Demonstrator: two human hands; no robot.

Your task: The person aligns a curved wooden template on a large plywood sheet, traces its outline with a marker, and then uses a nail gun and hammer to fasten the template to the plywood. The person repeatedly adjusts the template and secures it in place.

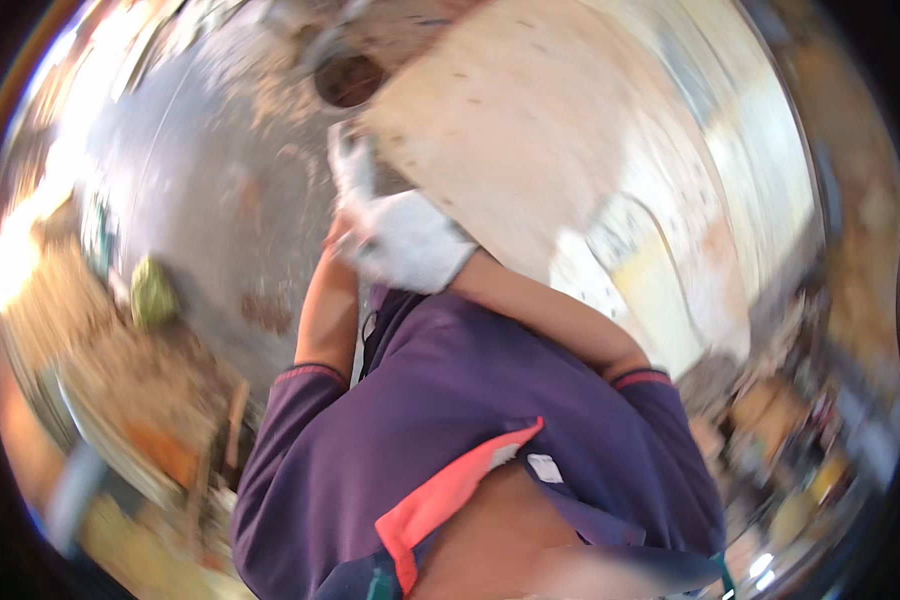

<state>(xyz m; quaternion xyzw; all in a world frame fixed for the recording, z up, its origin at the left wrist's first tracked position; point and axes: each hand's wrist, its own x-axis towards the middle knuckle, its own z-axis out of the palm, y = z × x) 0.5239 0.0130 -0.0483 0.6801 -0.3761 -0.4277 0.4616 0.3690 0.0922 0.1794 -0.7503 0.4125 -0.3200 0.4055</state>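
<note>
Both my hands wear white work gloves and meet in front of my body. My left hand (352, 165) points away from me, its fingers stretched out and a little apart, holding nothing; motion blurs them. My right hand (405, 240) reaches across and closes at the left wrist, seemingly on the cuff of the left glove; its fingertips are partly hidden and blurred. Just right of the hands lies the edge of a large pale board (530, 110). Beyond the left fingertips is a dark round opening or container (350, 78).
Grey, dusty floor (190, 170) stretches left of me. A green bundle (153, 292) sits there near a brown heap (130, 370). A smaller pale piece (650, 280) rests on the board. Mixed clutter (790, 430) lies at the lower right.
</note>
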